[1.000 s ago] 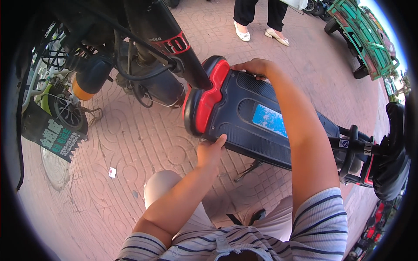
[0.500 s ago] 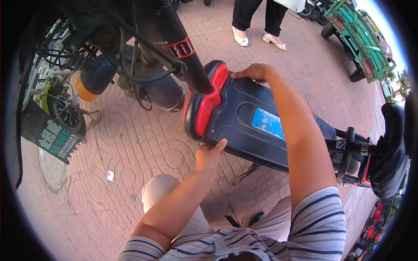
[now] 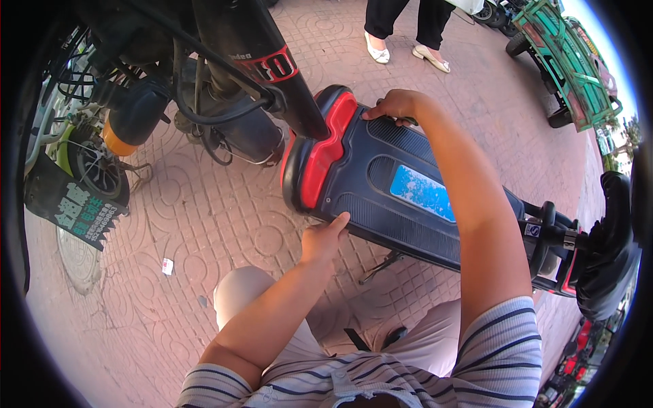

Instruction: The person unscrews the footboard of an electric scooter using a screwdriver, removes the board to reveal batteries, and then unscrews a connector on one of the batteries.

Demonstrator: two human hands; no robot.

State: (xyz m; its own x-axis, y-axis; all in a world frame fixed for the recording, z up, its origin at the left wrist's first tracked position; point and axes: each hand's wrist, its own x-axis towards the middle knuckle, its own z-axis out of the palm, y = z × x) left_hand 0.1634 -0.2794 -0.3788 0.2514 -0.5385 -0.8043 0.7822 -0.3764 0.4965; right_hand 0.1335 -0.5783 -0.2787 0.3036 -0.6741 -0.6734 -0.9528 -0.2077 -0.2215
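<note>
Blue, worn label (image 3: 423, 193) marks the black deck (image 3: 350, 178) both hands (image 3: 322, 241) (image 3: 400, 105) hold.

Patterned paving (image 3: 183, 224), a green cart (image 3: 566, 71) and sky (image 3: 612, 49) show an outdoor street-side spot.

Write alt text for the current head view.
A person's left hand and right hand hold the near and far edges of a black scooter footboard, beside its red trim. Beyond stand someone in black trousers and, upper right, a green cart.
</note>
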